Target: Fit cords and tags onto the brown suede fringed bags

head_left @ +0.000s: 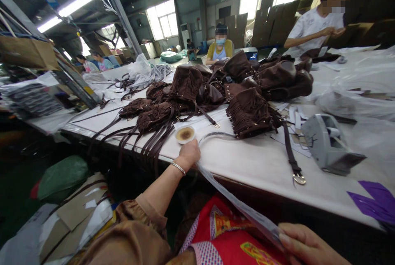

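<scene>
A long strip of translucent plastic (236, 201) runs between my two hands across the front edge of the table. My left hand (190, 153), with a bangle at the wrist, is closed on the strip at the table edge; its fingertips are partly hidden. At the lower right, the fingers of my right hand (300, 240) pinch the strip's nearer part. Beyond my left hand, the strip curves back toward a fringed brown bag (254, 112). Just past my left knuckles sits a small white dish (178, 138) with yellowish-brown contents.
Brown bags (188, 84) lie heaped on the white table (228, 154), dark straps (157, 143) hanging over its edge. A grey tape dispenser (322, 143) and purple sheet (375, 199) are at right. One person (220, 49) sits opposite; another (314, 26) stands at far right.
</scene>
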`<state>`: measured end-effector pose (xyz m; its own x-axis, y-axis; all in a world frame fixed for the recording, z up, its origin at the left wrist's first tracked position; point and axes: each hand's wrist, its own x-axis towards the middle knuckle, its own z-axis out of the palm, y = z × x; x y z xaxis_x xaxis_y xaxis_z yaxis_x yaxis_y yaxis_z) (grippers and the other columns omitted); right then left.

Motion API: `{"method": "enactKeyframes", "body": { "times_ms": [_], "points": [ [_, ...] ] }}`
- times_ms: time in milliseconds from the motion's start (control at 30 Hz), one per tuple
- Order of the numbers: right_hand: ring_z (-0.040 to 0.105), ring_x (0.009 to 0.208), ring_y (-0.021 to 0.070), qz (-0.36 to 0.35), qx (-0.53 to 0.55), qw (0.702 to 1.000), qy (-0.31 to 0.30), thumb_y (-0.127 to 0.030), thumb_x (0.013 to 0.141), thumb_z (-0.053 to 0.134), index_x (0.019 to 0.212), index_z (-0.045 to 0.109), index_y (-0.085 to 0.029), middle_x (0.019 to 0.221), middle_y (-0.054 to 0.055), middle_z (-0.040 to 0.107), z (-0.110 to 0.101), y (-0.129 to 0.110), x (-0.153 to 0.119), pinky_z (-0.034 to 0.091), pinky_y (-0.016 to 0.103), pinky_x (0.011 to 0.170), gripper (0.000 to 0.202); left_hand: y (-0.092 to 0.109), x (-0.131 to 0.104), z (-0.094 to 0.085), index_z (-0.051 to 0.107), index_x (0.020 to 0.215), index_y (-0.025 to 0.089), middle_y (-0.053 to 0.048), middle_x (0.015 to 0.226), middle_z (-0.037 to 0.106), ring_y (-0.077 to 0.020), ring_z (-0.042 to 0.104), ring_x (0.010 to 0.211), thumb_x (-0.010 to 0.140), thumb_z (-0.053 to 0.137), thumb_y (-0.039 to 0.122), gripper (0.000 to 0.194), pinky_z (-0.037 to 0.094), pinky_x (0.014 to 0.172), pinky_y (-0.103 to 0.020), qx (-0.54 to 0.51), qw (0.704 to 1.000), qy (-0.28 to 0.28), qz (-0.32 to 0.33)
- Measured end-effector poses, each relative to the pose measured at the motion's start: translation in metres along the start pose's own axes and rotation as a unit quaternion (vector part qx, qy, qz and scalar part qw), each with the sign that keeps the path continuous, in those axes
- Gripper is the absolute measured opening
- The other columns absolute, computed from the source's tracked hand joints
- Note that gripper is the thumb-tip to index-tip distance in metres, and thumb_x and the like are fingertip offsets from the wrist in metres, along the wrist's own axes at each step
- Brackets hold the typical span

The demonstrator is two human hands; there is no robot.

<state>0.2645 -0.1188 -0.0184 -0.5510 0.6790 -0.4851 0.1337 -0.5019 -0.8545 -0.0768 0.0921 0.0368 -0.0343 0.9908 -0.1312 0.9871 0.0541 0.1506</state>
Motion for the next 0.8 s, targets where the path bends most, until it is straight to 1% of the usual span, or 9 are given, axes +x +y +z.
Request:
{"method": "enactKeyframes", "body": {
  "times_ms": [100, 167, 233, 300, 367, 467, 600, 700, 800],
  "points": [
    [0.028, 0.036, 0.0044, -0.012, 0.007, 1.000, 0.006, -0.068, 0.087, 0.051, 0.072, 0.047, -0.019, 0.044, -0.007, 0.042, 0.006, 0.000, 0.009, 0.019, 0.018, 0.036, 0.051, 0.003, -0.023, -0.010, 0.054, 0.123, 0.014, -0.019, 0.129, 0.057, -0.0296, 0.051, 0.126, 0.092, 0.054, 0.038, 0.040, 0.040, 0.107, -0.040, -0.031, 0.993, 0.068, 0.093],
    [0.028, 0.034, 0.0043, -0.010, 0.014, 1.000, 0.006, -0.068, 0.087, 0.051, 0.075, 0.047, -0.020, 0.043, -0.007, 0.043, 0.008, -0.002, 0.016, 0.018, 0.017, 0.036, 0.050, 0.008, -0.046, -0.018, 0.051, 0.131, 0.016, -0.017, 0.136, 0.053, -0.0287, 0.045, 0.131, 0.092, 0.054, 0.044, 0.048, 0.034, 0.112, -0.041, -0.076, 0.968, 0.078, 0.226],
    [0.029, 0.033, 0.0044, -0.007, 0.019, 1.000, 0.000, -0.069, 0.086, 0.052, 0.076, 0.047, -0.020, 0.043, -0.008, 0.044, 0.010, -0.007, 0.021, 0.019, 0.017, 0.035, 0.050, 0.015, -0.068, -0.022, 0.051, 0.133, 0.019, -0.015, 0.133, 0.056, -0.0286, 0.050, 0.126, 0.088, 0.059, 0.053, 0.057, 0.033, 0.112, -0.042, -0.104, 0.923, 0.001, 0.369],
    [0.030, 0.033, 0.0045, -0.015, 0.013, 1.000, -0.005, -0.069, 0.085, 0.053, 0.075, 0.047, -0.019, 0.043, -0.008, 0.045, 0.011, -0.016, 0.026, 0.019, 0.017, 0.035, 0.051, 0.018, -0.083, -0.021, 0.053, 0.132, 0.023, -0.013, 0.122, 0.063, -0.0276, 0.057, 0.115, 0.082, 0.063, 0.061, 0.064, 0.034, 0.110, -0.043, -0.098, 0.883, -0.071, 0.453],
    [0.032, 0.034, 0.0045, -0.036, -0.001, 0.999, -0.001, -0.068, 0.086, 0.053, 0.074, 0.047, -0.019, 0.044, -0.007, 0.047, 0.010, -0.024, 0.029, 0.018, 0.017, 0.036, 0.051, 0.017, -0.087, -0.012, 0.057, 0.126, 0.022, -0.010, 0.108, 0.068, -0.0249, 0.061, 0.102, 0.086, 0.059, 0.060, 0.055, 0.040, 0.102, -0.040, -0.068, 0.877, -0.093, 0.467],
    [0.031, 0.034, 0.0045, -0.059, -0.028, 0.998, 0.013, -0.067, 0.088, 0.051, 0.072, 0.046, -0.019, 0.044, -0.007, 0.047, 0.009, -0.034, 0.031, 0.017, 0.018, 0.037, 0.051, 0.004, -0.079, 0.003, 0.064, 0.101, 0.021, -0.007, 0.091, 0.068, -0.0201, 0.062, 0.085, 0.096, 0.046, 0.050, 0.035, 0.046, 0.082, -0.031, -0.017, 0.901, -0.100, 0.423],
    [0.031, 0.034, 0.0053, -0.056, -0.062, 0.996, 0.023, -0.069, 0.087, 0.050, 0.070, 0.043, -0.020, 0.043, -0.007, 0.045, 0.010, -0.047, 0.034, 0.019, 0.017, 0.036, 0.052, -0.009, -0.068, 0.005, 0.062, 0.085, 0.023, -0.004, 0.083, 0.067, -0.0193, 0.059, 0.076, 0.096, 0.046, 0.047, 0.031, 0.045, 0.072, -0.029, 0.004, 0.922, -0.107, 0.372],
    [0.031, 0.035, 0.0059, -0.057, -0.090, 0.993, 0.043, -0.069, 0.086, 0.050, 0.070, 0.043, -0.021, 0.042, -0.008, 0.043, 0.015, -0.066, 0.040, 0.020, 0.018, 0.036, 0.051, 0.004, -0.074, -0.009, 0.064, 0.089, 0.022, -0.007, 0.086, 0.067, -0.0233, 0.060, 0.082, 0.094, 0.047, 0.053, 0.035, 0.047, 0.078, -0.034, -0.002, 0.919, -0.088, 0.385],
    [0.036, 0.039, 0.0070, -0.079, -0.151, 0.983, 0.063, -0.056, 0.089, 0.050, 0.070, 0.050, -0.019, 0.045, -0.006, 0.046, 0.022, -0.090, 0.050, 0.023, 0.018, 0.039, 0.042, 0.033, -0.089, -0.014, 0.063, 0.109, 0.022, -0.010, 0.103, 0.066, -0.0265, 0.060, 0.096, 0.084, 0.057, 0.064, 0.049, 0.047, 0.090, -0.038, -0.055, 0.894, -0.058, 0.441]
  ]
}}
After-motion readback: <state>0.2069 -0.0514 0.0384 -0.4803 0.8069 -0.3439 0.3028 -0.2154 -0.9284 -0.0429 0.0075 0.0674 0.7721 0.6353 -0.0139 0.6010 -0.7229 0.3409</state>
